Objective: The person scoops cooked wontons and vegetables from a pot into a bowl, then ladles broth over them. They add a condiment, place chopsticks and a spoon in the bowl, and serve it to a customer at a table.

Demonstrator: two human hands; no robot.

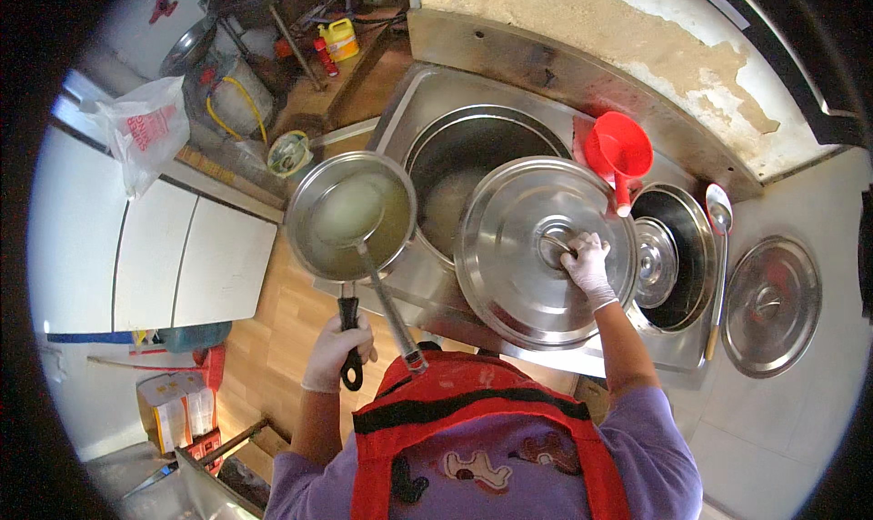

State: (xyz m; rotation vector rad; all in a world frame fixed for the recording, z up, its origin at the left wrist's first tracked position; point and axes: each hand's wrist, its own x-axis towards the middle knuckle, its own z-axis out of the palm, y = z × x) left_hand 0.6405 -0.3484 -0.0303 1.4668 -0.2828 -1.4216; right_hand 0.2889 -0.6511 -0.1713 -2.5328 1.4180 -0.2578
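Observation:
My left hand, in a white glove, grips the black handle of a steel saucepan. Cloudy liquid fills part of the saucepan, and a ladle rests in it with its handle leaning toward my apron. My gloved right hand is closed around the loop handle of a large round steel lid. This lid overlaps the right side of a big stockpot sunk in the steel counter. Steam or pale liquid shows inside the stockpot; its depth is hard to tell.
A red plastic dipper sits behind the lid. To the right are a second sunken pot with a smaller lid inside, a long-handled ladle and another lid. White cabinets and a plastic bag stand left.

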